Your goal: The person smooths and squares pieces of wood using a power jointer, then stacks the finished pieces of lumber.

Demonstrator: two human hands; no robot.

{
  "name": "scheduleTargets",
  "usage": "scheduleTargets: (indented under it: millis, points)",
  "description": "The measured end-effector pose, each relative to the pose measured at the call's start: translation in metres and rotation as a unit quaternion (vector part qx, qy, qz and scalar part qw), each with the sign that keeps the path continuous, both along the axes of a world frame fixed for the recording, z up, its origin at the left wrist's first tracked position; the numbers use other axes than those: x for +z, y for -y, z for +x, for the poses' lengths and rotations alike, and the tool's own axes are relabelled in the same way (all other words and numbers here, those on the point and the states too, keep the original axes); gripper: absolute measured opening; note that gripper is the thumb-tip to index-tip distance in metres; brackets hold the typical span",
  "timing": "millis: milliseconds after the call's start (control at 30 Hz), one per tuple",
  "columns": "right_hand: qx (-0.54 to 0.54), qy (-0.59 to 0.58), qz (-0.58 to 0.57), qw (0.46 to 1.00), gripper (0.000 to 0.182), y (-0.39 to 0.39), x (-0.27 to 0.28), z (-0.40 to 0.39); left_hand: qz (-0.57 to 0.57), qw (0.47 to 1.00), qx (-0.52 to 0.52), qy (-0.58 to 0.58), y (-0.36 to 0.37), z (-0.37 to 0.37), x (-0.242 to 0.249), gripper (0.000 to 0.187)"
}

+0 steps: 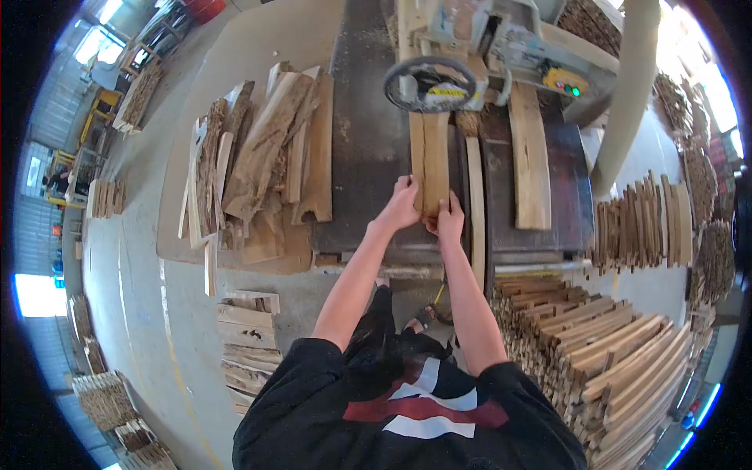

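Observation:
A wooden board (431, 149) with a dark crack along its length lies on the dark machine table (364, 157), its far end running under the machine head. My left hand (403, 205) grips the board's near left corner. On the near right corner, my right hand (450, 220) has its fingers closed round the edge. Just right of the board is a narrow wooden strip (475, 204), parallel to it. A black handwheel (429, 60) sits on the machine above the board's far part.
Rough offcuts (270, 149) are heaped to the left. Another board (530, 157) lies on the table's right side, near a yellow control box (565, 81) with green lights. A large stack of wooden strips (619, 352) stands at lower right, and a pale duct (630, 94) rises behind.

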State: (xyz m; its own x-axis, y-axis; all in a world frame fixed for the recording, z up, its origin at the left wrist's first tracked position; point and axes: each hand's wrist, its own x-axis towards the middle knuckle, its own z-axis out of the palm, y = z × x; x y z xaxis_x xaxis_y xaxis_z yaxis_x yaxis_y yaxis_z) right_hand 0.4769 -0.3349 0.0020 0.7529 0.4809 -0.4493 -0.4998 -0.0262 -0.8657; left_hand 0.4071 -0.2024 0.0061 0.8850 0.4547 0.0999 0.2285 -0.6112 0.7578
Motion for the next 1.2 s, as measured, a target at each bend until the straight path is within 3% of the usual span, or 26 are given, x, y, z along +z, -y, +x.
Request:
scheduleTargets:
  millis: [33,100,167,200,233,267,300,367,433,500,533,633,700,800,833,867,900,933,967,1000,1033,1067,1100,1133,1200]
  points:
    - [-0.007,0.027,-0.035,0.999,0.043,-0.009,-0.004,0.007,0.000,1.000,0.010,0.001,-0.008,0.010,0.000,0.074]
    - [-0.056,-0.030,-0.040,0.997,0.039,-0.029,0.004,0.017,-0.006,1.000,0.008,0.030,-0.023,0.018,-0.005,0.077]
    - [-0.094,0.046,-0.042,0.994,0.029,-0.048,0.001,0.026,-0.025,0.997,-0.005,0.073,-0.043,0.030,-0.015,0.081]
    - [-0.055,0.042,-0.057,0.996,0.022,-0.053,0.021,0.031,-0.023,0.998,-0.004,0.055,-0.056,0.026,0.003,0.083]
    - [-0.039,0.061,-0.018,0.997,0.018,-0.056,-0.045,0.063,-0.022,0.999,0.004,0.034,-0.071,0.015,0.027,0.085]
    - [-0.013,0.020,-0.050,0.998,0.015,-0.063,-0.009,0.064,0.011,0.999,0.044,0.019,-0.091,0.005,0.030,0.086]
    - [-0.019,-0.006,-0.065,0.998,0.022,-0.071,0.015,0.060,0.043,0.996,0.081,0.004,-0.118,-0.008,0.033,0.087]
    - [-0.042,-0.012,-0.064,0.997,0.037,-0.089,0.004,0.077,0.138,0.973,0.186,0.014,-0.177,-0.051,0.057,0.090]
    - [-0.033,0.011,-0.086,0.996,0.047,-0.107,0.007,0.088,0.191,0.934,0.292,-0.078,-0.231,-0.105,0.096,0.100]
    - [-0.043,0.035,-0.106,0.993,0.051,-0.129,-0.002,0.105,0.170,0.886,0.347,-0.257,-0.270,-0.153,0.123,0.113]
    - [-0.042,0.037,-0.112,0.992,0.051,-0.139,-0.003,0.111,0.132,0.885,0.339,-0.292,-0.284,-0.178,0.118,0.121]
    - [-0.054,0.028,-0.092,0.994,0.044,-0.151,-0.012,0.134,0.100,0.894,0.279,-0.335,-0.283,-0.228,0.113,0.136]
    - [-0.025,0.073,0.003,0.997,0.036,-0.151,-0.006,0.127,0.111,0.892,0.289,-0.329,-0.276,-0.235,0.103,0.136]
    - [0.062,0.113,-0.004,0.992,0.032,-0.120,-0.022,0.105,0.130,0.875,0.341,-0.318,-0.233,-0.225,0.113,0.128]
    - [0.106,0.101,-0.012,0.989,0.031,-0.102,-0.037,0.102,0.090,0.880,0.357,-0.300,-0.210,-0.222,0.120,0.124]
    - [0.072,0.129,0.005,0.989,0.036,-0.091,-0.026,0.068,0.051,0.886,0.367,-0.279,-0.184,-0.217,0.124,0.121]
    - [0.137,0.100,-0.061,0.984,0.035,-0.065,0.010,0.036,0.011,0.891,0.385,-0.239,-0.157,-0.219,0.108,0.117]
    - [0.125,0.098,-0.041,0.986,0.036,-0.047,0.005,0.008,-0.037,0.884,0.412,-0.216,-0.116,-0.210,0.130,0.114]
    - [0.191,0.021,-0.041,0.980,0.037,-0.022,-0.012,-0.013,-0.052,0.885,0.416,-0.205,-0.090,-0.210,0.123,0.107]
    - [0.212,0.006,-0.010,0.977,0.047,0.002,0.005,-0.052,-0.199,0.914,0.352,-0.022,-0.074,-0.218,0.096,0.090]
    - [0.248,-0.094,0.002,0.964,0.059,0.025,0.001,-0.082,-0.358,0.871,0.325,0.087,-0.045,-0.214,0.125,0.069]
    - [0.302,-0.090,-0.026,0.949,0.067,0.044,-0.003,-0.108,-0.512,0.802,0.245,0.184,-0.019,-0.220,0.116,0.064]
    - [0.318,-0.171,0.026,0.932,0.065,0.062,-0.007,-0.130,-0.656,0.692,0.174,0.246,0.006,-0.226,0.107,0.059]
    - [0.338,-0.251,0.077,0.904,0.064,0.079,-0.004,-0.146,-0.662,0.696,0.202,0.193,0.017,-0.231,0.071,0.058]
    - [0.285,-0.268,0.106,0.914,0.066,0.110,0.031,-0.162,-0.658,0.712,0.201,0.141,0.043,-0.227,0.058,0.058]
